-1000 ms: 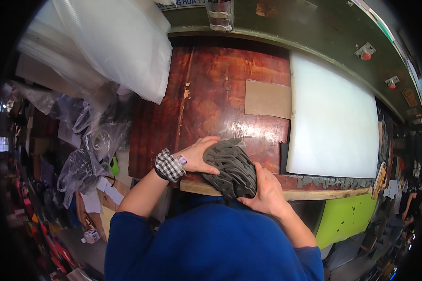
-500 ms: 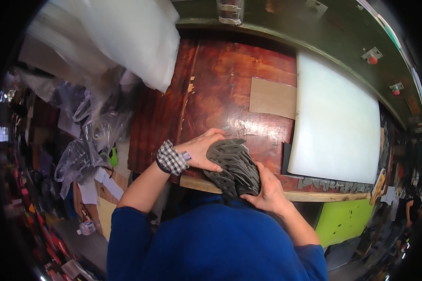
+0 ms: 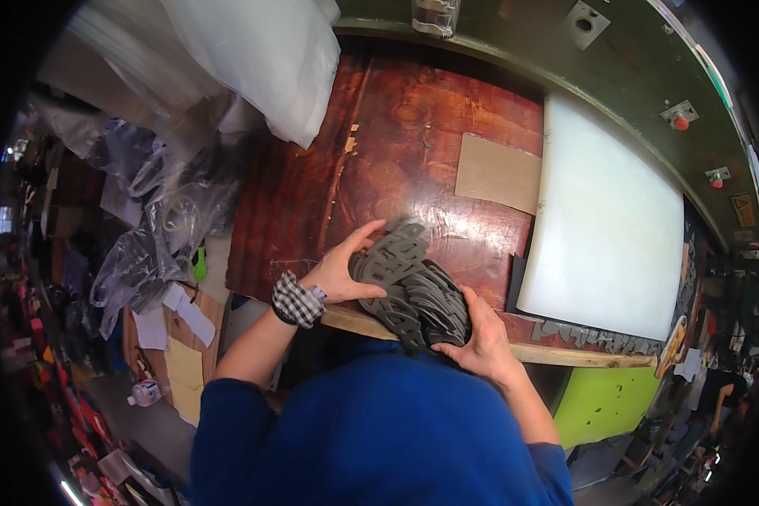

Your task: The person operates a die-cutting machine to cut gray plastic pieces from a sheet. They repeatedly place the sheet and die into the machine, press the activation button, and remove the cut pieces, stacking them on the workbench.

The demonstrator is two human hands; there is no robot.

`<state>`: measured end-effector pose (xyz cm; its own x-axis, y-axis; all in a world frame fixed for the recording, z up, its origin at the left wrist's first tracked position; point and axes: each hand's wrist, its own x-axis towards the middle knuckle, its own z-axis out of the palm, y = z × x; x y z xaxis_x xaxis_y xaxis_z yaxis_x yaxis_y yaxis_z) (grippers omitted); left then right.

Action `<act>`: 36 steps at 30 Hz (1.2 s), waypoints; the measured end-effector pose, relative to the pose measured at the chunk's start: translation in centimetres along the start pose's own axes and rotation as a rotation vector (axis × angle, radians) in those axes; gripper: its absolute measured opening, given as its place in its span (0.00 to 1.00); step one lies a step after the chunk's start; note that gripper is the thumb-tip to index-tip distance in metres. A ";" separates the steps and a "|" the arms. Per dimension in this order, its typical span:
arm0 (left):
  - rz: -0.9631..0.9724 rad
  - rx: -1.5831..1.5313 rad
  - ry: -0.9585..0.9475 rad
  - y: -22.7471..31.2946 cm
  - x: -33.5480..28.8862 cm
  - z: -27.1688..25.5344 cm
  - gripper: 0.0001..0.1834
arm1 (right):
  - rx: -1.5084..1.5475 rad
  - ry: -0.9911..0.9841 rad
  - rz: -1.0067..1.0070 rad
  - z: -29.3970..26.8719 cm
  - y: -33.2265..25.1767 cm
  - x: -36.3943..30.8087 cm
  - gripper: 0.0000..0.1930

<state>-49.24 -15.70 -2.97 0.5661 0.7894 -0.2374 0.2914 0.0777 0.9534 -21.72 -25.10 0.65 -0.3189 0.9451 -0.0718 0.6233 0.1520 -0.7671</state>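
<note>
At the front edge of a red-brown wooden table (image 3: 396, 160) I have a thick bundle of dark grey flat cut-out pieces (image 3: 417, 295), layered and fanned over one another. My left hand (image 3: 350, 268), with a checked band at the wrist, grips the bundle's left end between thumb and fingers. Some pieces at that upper end stand out from the rest and look slightly blurred. On the other side, my right hand (image 3: 483, 341) is closed round the right end, thumb on the near side.
A white board (image 3: 607, 219) lies at the right, beside a brown cardboard sheet (image 3: 497, 173). Grey scraps (image 3: 594, 336) line the near right edge. Green machinery with a red button (image 3: 680, 121) runs behind. White plastic sheeting (image 3: 261, 59) hangs at the far left. Someone stands at far right.
My left hand has shifted a little left and up, and upper pieces have fanned out away from the bundle. My right hand keeps its hold. The view has tilted slightly.
</note>
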 end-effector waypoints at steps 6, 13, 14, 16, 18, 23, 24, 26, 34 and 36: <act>0.065 -0.163 0.108 2.9 -3.2 0.0 0.58 | -0.104 0.095 -0.231 -2.2 -1.6 1.0 0.48; 0.323 0.517 0.110 3.0 -3.8 -2.5 0.48 | -0.470 0.070 -0.279 -2.0 -2.0 2.3 0.50; 0.360 0.518 0.133 2.0 -3.8 -2.3 0.47 | -0.519 0.058 -0.244 -1.4 -1.8 2.6 0.50; 0.367 0.525 0.187 0.3 -4.1 -2.1 0.46 | -0.553 -0.038 -0.096 -0.5 -1.5 2.9 0.51; 0.393 0.537 0.238 -0.8 -4.5 -1.8 0.45 | -0.539 0.090 -0.185 0.3 -1.3 2.9 0.51; 0.386 0.354 0.306 -0.4 -4.5 -0.2 0.43 | -0.397 0.116 -0.210 1.1 -0.7 2.3 0.47; 0.420 0.333 0.325 -0.2 -4.2 0.2 0.42 | -0.388 0.095 -0.209 1.2 -0.4 2.2 0.46; 0.499 0.373 0.326 -0.1 -3.7 0.9 0.45 | -0.355 0.101 -0.241 1.4 0.1 2.1 0.45; 0.284 -0.116 0.292 -1.6 -1.1 -1.5 0.64 | -0.289 0.222 -0.300 2.0 1.6 2.0 0.40; 0.232 -0.271 0.174 -1.5 1.0 -2.0 0.60 | -0.299 0.238 -0.280 1.8 1.6 2.1 0.41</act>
<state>-50.64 -13.77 -4.27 0.4472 0.8944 0.0028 -0.0559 0.0248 0.9981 -22.68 -23.40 -1.87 -0.3538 0.8904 0.2865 0.7258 0.4546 -0.5163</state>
